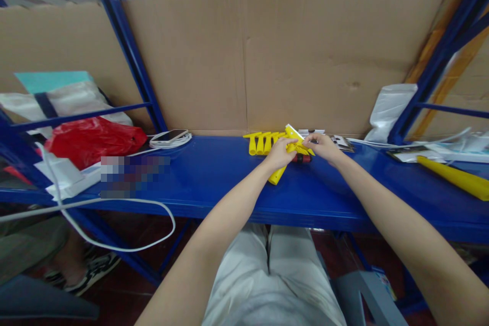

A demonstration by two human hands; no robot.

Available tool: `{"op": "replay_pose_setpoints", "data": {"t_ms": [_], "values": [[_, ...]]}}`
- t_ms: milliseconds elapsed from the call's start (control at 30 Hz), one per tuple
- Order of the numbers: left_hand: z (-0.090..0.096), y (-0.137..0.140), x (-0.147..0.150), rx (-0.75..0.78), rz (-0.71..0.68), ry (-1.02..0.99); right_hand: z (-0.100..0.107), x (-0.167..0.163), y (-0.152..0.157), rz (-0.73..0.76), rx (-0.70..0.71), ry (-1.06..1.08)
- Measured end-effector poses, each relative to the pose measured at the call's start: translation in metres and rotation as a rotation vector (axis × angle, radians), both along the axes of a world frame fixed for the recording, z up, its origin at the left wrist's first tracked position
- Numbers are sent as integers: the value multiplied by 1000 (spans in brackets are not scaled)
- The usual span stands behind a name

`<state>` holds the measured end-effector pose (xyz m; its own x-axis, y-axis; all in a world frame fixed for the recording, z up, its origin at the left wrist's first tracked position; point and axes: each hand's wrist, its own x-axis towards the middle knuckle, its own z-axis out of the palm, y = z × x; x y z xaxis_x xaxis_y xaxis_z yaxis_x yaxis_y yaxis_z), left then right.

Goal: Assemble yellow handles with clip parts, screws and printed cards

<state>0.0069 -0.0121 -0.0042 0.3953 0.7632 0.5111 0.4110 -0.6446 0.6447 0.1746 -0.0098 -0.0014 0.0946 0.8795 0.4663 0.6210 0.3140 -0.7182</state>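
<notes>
My left hand (281, 153) is wrapped around a yellow T-shaped scraper (277, 175), whose handle points down toward me and whose wide head is tilted above the table. A pale strip runs along the edge of that head. At the head's right side, my right hand (323, 146) has thumb and finger pinched together; whatever sits between them is too small to make out. Just left of my hands, several similar yellow scrapers (260, 143) stand in a row. A red and black object (303, 158) lies below the head, partly hidden.
The blue table (214, 173) backs onto a cardboard wall (305, 51). To the left are a phone (171, 136) on coiled white cable, a red bag (95, 137) and a power strip (82, 181). A long yellow piece (454, 177) lies right. Another person's foot (93, 270) shows below left.
</notes>
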Motion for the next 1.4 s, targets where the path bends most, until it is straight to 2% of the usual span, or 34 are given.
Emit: {"op": "replay_pose_setpoints", "data": {"t_ms": [233,367,533,700,800,967,1067,1300,1367,1400], "values": [[-2,3,0,20,-13,-10,2,-2,0,66,-111,240],[-2,4,0,34,-6,-11,3,-3,0,55,-174,378],[-2,5,-2,67,60,26,-1,0,2,86,-290,366],[-5,2,-5,115,56,184,-4,3,5,131,-257,341],[-5,-5,-7,76,56,267,-3,2,5,127,-247,315],[-2,-14,-6,-11,65,305,0,-2,2,98,-223,335],[-1,-15,-7,31,75,338,2,-2,1,99,-210,353],[1,-11,-8,70,99,298,6,14,2,228,-220,346],[1,-8,-7,72,116,273,3,29,7,155,-205,279],[0,-7,-8,72,125,255,1,39,11,64,-186,199]]}}
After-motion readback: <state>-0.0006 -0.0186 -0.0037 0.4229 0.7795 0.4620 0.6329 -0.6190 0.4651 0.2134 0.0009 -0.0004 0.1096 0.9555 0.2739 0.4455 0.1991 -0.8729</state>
